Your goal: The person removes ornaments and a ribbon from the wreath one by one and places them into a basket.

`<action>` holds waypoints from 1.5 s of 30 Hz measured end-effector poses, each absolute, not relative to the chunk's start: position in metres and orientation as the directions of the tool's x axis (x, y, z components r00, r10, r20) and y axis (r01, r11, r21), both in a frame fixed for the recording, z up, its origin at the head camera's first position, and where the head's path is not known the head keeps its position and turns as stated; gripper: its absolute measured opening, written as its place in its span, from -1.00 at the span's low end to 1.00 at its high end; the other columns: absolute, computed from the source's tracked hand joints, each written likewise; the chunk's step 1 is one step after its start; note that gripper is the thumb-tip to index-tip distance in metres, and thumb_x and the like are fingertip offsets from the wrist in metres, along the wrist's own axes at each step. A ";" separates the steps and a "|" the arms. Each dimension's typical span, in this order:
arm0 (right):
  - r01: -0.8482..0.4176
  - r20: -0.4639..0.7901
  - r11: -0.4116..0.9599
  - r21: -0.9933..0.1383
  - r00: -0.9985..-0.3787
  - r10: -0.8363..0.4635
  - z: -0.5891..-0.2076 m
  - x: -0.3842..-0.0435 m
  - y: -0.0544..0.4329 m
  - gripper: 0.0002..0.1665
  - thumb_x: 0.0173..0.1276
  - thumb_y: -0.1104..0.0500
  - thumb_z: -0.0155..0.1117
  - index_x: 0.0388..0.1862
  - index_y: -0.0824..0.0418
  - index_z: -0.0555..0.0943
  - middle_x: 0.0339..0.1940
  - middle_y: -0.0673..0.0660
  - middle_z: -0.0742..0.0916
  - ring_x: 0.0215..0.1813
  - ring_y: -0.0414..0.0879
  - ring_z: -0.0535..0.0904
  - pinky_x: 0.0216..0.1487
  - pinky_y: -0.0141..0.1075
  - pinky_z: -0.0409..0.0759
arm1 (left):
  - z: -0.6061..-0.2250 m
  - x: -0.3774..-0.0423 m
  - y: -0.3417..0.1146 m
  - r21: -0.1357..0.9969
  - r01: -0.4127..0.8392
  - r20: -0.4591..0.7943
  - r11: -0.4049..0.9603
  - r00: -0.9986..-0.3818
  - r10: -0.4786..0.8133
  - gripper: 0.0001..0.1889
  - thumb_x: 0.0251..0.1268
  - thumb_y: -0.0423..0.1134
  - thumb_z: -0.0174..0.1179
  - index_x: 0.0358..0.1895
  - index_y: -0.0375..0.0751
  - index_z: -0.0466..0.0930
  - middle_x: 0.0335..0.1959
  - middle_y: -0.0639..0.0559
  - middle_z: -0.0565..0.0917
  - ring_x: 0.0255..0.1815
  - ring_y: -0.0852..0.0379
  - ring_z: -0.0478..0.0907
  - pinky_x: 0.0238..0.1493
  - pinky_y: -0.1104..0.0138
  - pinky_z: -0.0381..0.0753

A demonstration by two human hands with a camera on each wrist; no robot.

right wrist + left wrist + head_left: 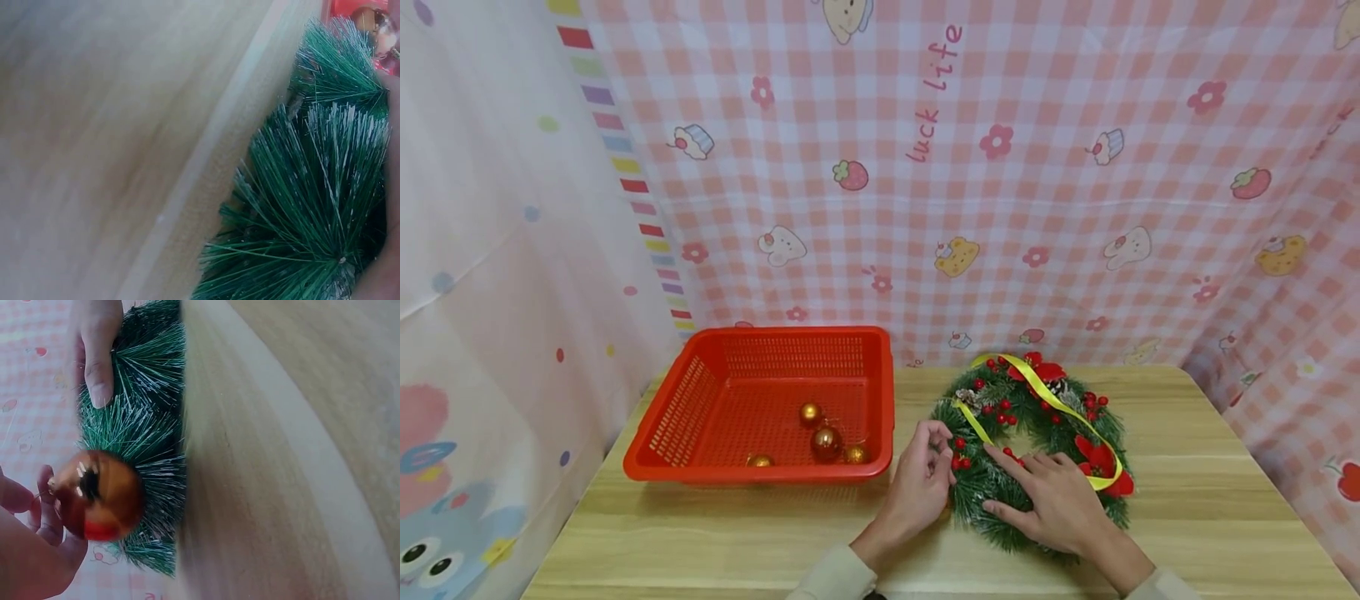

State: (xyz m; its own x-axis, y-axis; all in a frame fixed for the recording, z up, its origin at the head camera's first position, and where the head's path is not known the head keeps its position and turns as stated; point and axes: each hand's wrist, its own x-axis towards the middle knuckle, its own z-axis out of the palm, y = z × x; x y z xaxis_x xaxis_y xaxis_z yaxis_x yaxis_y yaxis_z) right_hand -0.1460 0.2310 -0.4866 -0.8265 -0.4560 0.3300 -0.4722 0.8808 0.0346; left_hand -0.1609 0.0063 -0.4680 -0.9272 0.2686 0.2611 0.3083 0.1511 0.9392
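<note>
A green Christmas wreath (973, 492) lies on the table, with red berries (1005, 414), red poinsettias (1097, 458) and a yellow ribbon (1051, 395) trailing over it. At its left side, my left hand (917, 475) pinches the thin hanging loop of a shiny gold bauble (103, 495). The bauble hangs close against the pine needles in the left wrist view; the hand mostly hides it from the head view. My right hand (1052, 500) rests on the wreath's near part, fingers spread and fairly straight.
To the left stands a red plastic basket (760, 473) with slotted walls, holding several gold baubles (826, 443). Everything sits on a wood-grain table (1210, 500). Behind it hangs a pink checked curtain (925, 208), and a white one (512, 250) borders the left side.
</note>
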 end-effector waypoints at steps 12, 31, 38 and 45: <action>-0.457 0.312 0.889 0.039 -0.839 -0.445 -0.488 -0.147 0.230 -0.09 0.23 -0.56 0.07 0.48 -0.19 0.38 -0.21 0.07 0.75 -0.16 0.05 0.67 0.01 -0.01 0.53 | -0.465 -0.165 0.007 0.965 0.236 0.194 0.118 -0.938 0.287 -0.78 0.49 -0.42 0.02 0.10 -0.21 0.36 -0.23 -0.03 0.51 -0.54 0.21 0.51 -0.50 0.36 0.57; -0.445 0.297 0.895 0.025 -0.852 -0.432 -0.486 -0.145 0.228 -0.10 0.24 -0.55 0.06 0.47 -0.17 0.39 -0.22 0.06 0.75 -0.13 0.04 0.67 0.03 0.00 0.53 | -0.447 -0.159 -0.001 0.939 0.295 0.217 0.178 -0.908 0.359 -0.83 0.43 -0.38 0.15 -0.02 -0.12 0.46 -0.25 0.08 0.62 -0.60 0.30 0.35 -0.60 0.46 0.33; -0.447 0.300 0.894 0.023 -0.850 -0.433 -0.487 -0.146 0.229 -0.10 0.25 -0.54 0.08 0.47 -0.16 0.39 -0.20 0.06 0.75 -0.10 0.02 0.67 0.04 0.00 0.53 | -0.441 -0.156 -0.007 0.950 0.279 0.214 0.142 -0.909 0.359 -0.84 0.44 -0.36 0.13 0.00 -0.12 0.45 -0.22 0.03 0.60 -0.53 0.27 0.39 -0.52 0.46 0.40; -0.453 0.316 0.891 0.024 -0.842 -0.437 -0.488 -0.146 0.229 -0.10 0.25 -0.54 0.08 0.47 -0.15 0.39 -0.22 0.06 0.75 -0.12 0.02 0.68 0.03 0.00 0.53 | -0.426 -0.156 -0.019 0.937 0.319 0.252 0.142 -0.900 0.356 -0.83 0.44 -0.33 0.15 -0.02 -0.04 0.43 -0.21 0.02 0.58 -0.54 0.28 0.38 -0.54 0.48 0.36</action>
